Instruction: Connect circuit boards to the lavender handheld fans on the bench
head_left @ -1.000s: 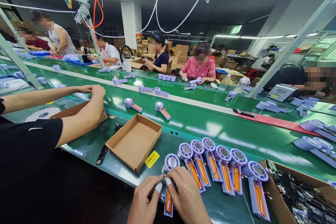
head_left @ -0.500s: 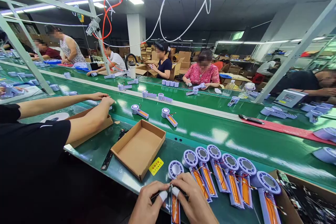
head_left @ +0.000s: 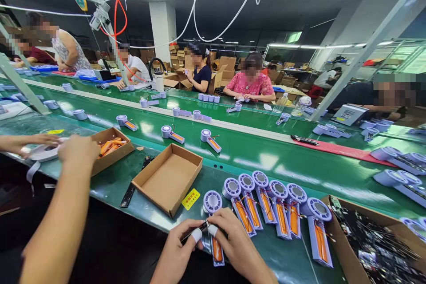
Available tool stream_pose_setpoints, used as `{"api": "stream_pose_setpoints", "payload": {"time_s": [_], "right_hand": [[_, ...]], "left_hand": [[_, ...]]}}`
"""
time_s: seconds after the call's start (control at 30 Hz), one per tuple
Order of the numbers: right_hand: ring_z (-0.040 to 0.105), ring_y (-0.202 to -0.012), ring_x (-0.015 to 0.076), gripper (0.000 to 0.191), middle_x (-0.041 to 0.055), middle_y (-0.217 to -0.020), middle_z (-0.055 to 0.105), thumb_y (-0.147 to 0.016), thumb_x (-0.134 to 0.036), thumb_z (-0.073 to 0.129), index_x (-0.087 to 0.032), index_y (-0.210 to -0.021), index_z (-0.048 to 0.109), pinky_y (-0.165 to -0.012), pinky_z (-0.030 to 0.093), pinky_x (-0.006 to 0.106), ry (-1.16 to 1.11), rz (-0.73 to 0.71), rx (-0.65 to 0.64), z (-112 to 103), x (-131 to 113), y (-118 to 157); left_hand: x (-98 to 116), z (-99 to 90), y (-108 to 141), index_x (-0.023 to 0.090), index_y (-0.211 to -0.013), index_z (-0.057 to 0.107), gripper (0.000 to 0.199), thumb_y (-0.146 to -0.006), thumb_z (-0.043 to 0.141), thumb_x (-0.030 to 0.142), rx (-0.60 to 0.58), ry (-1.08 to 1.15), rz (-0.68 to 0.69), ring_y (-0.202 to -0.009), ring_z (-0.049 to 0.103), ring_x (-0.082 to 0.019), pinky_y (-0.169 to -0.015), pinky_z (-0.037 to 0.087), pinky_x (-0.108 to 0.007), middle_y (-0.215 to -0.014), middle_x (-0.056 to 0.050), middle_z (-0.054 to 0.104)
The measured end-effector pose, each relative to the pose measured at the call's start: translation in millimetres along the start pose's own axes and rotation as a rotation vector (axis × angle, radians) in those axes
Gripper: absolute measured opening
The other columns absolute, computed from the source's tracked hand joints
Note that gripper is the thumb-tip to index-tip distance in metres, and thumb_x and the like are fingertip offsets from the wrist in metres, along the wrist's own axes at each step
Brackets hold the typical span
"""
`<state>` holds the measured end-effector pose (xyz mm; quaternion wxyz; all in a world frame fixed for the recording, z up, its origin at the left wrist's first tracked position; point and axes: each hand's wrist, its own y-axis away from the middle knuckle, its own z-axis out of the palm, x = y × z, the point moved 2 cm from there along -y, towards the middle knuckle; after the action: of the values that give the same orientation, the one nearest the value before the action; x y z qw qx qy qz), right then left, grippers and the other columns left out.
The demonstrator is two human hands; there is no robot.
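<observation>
My left hand (head_left: 179, 248) is closed on a narrow black circuit board (head_left: 197, 229), with white covers on the fingertips. My right hand (head_left: 238, 246) pinches at the board's far end; the small piece in its fingers is hidden. Beneath and between both hands lies a lilac handheld fan body (head_left: 212, 202). Its round grille points away from me, and an orange battery (head_left: 217, 250) sits in its handle. Just right of my hands is a group of similar fan bodies (head_left: 261, 199), each with an orange battery and thin wires.
An empty cardboard tray (head_left: 169, 179) and a yellow label (head_left: 191, 199) lie left. A carton of black circuit boards (head_left: 376, 239) stands right. A co-worker's arm (head_left: 63, 213) reaches past a box of orange batteries (head_left: 111, 146). Fan bodies lie on the green conveyor (head_left: 266, 159).
The view has shifted slightly. The black board now shows more clearly between my fingertips. At left, the co-worker's hands have moved from the box toward a white roll, uncovering the batteries.
</observation>
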<state>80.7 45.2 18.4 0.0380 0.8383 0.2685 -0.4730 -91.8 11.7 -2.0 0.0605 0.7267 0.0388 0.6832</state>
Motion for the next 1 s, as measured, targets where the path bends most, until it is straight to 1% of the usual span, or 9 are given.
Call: {"api": "stream_pose_setpoints", "payload": {"time_s": [0.1,0.23,0.5,0.7,0.77,0.83,0.9,0.93,1.0], "right_hand": [[0.056,-0.098,0.0178,0.033,0.0014,-0.1,0.059,-0.09,-0.005,0.048,-0.029,-0.106,0.066,-0.086,0.046,0.031,-0.05,0.043,-0.056,-5,-2,1],[0.056,-0.098,0.0182,0.028,0.0016,-0.099,0.06,-0.09,-0.008,0.051,-0.028,-0.102,0.068,-0.085,0.045,0.031,-0.074,0.06,-0.096,-7,-4,-2],[0.057,-0.09,0.019,0.017,0.0025,-0.089,0.062,-0.091,-0.016,0.052,-0.023,-0.093,0.067,-0.078,0.045,0.031,-0.055,0.048,0.03,1,3,0],[0.057,-0.087,0.0196,0.016,0.0039,-0.088,0.063,-0.092,-0.019,0.052,-0.022,-0.091,0.068,-0.076,0.045,0.032,-0.063,0.054,0.087,6,-3,-1],[0.057,-0.087,0.0198,0.016,0.0032,-0.086,0.064,-0.092,-0.019,0.052,-0.023,-0.089,0.068,-0.075,0.045,0.033,-0.049,0.074,0.085,7,-4,-2],[0.058,-0.089,0.0196,0.015,0.0022,-0.089,0.065,-0.09,-0.018,0.054,-0.024,-0.092,0.068,-0.078,0.046,0.033,-0.081,0.1,0.072,6,-1,0],[0.059,-0.094,0.0198,0.018,0.0027,-0.099,0.066,-0.09,-0.02,0.056,-0.026,-0.103,0.067,-0.084,0.047,0.034,-0.154,0.127,0.096,1,8,7],[0.059,-0.096,0.0202,0.022,0.0038,-0.105,0.065,-0.09,-0.022,0.055,-0.026,-0.109,0.065,-0.086,0.047,0.035,-0.195,0.154,0.132,-2,14,13],[0.061,-0.098,0.0219,0.028,0.0068,-0.109,0.066,-0.089,-0.028,0.056,-0.025,-0.116,0.063,-0.086,0.049,0.036,-0.27,0.25,0.221,-9,27,25]], "left_hand": [[1,1.7,0,0.017,-0.102,0.07,0.028,-0.085,0.061,0.038,-0.031,0.046,-0.024,-0.068,0.062,-0.014,-0.062,0.047,-0.024,-0.091,-0.004,0.07],[2,2.9,0,0.017,-0.1,0.07,0.027,-0.085,0.062,0.038,-0.042,0.069,-0.041,-0.067,0.062,-0.013,-0.062,0.046,-0.024,-0.092,-0.004,0.069],[-2,3.3,2,0.019,-0.1,0.07,0.025,-0.087,0.061,0.039,-0.045,0.064,-0.017,-0.068,0.06,-0.012,-0.064,0.047,-0.023,-0.09,-0.002,0.066],[7,0.5,3,0.019,-0.095,0.072,0.023,-0.085,0.062,0.037,-0.06,0.043,0.032,-0.068,0.06,-0.013,-0.069,0.05,-0.025,-0.089,-0.002,0.067],[10,-2.4,3,0.02,-0.095,0.072,0.022,-0.085,0.061,0.036,-0.072,-0.002,0.035,-0.07,0.061,-0.014,-0.072,0.051,-0.026,-0.088,-0.002,0.068],[12,-5.5,3,0.021,-0.099,0.071,0.022,-0.087,0.058,0.034,-0.097,-0.078,0.038,-0.082,0.065,-0.017,-0.08,0.051,-0.027,-0.095,-0.004,0.07],[12,-8.0,3,0.022,-0.108,0.068,0.025,-0.089,0.055,0.032,-0.099,-0.163,0.03,-0.095,0.065,-0.02,-0.086,0.049,-0.028,-0.105,-0.006,0.071],[11,-8.9,3,0.023,-0.114,0.065,0.028,-0.09,0.054,0.032,-0.091,-0.203,0.02,-0.096,0.065,-0.02,-0.087,0.049,-0.029,-0.108,-0.006,0.071],[12,-9.6,4,0.025,-0.124,0.059,0.034,-0.091,0.05,0.031,-0.066,-0.269,-0.006,-0.088,0.067,-0.018,-0.083,0.049,-0.029,-0.108,-0.006,0.072]]}}
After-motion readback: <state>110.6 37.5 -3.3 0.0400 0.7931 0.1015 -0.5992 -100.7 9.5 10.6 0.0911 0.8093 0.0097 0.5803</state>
